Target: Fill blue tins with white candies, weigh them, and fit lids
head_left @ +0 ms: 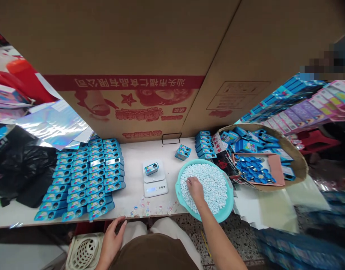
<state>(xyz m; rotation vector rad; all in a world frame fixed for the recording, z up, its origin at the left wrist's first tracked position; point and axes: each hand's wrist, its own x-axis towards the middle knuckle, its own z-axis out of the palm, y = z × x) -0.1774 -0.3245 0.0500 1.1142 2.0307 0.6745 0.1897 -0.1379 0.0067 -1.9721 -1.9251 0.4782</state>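
Observation:
My right hand [195, 189] is over a turquoise basin [231, 195] filled with small white candy-like pellets [214, 183]. Its fingers are bunched together at the pellets; whatever is between the fingertips is hidden. My left hand [114, 234] is at the table's front edge with its fingers apart, holding nothing. Between the hands, a white digital scale [156, 188] bears one small blue tin-like box [151, 168] with an oval opening on top. Two more small blue boxes [183, 152] stand together behind the basin.
Long rows of blue boxes [96, 176] fill the table's left side. A tall cardboard carton [127, 45] walls off the back. To the right, an open carton [300, 165] holds blue boxes and a tray of blue lids [254, 168]. Small clear stickers [147, 208] lie along the front edge.

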